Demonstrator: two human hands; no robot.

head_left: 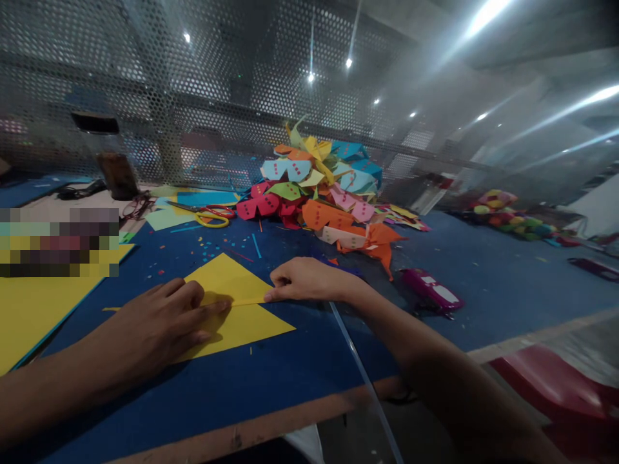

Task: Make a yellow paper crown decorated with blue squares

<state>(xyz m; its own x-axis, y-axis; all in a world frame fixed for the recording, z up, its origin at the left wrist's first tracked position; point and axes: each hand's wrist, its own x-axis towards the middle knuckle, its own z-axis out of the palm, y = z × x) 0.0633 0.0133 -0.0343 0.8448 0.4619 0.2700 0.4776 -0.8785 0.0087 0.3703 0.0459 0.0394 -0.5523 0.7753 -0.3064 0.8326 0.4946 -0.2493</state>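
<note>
A yellow sheet of paper (224, 276) lies on the blue tabletop, with a crease or folded strip running across its middle. My left hand (169, 316) rests on the paper's left part, fingers apart and reaching along that crease. At the right end of the crease, my right hand (304, 278) is closed, thumb and finger pinching the paper's edge. Behind the paper lie scissors (213, 219) with yellow and red handles. Close to my right wrist, a clear thin strip (355, 354) runs over the table's front edge.
A pile of colourful folded paper shapes (319, 187) stands at the back. A purple case (430, 290) is to the right. At left are larger yellow sheets (39, 316) and a dark-lidded jar (113, 161). Paper scraps dot the table; a red chair (556, 380) stands at right.
</note>
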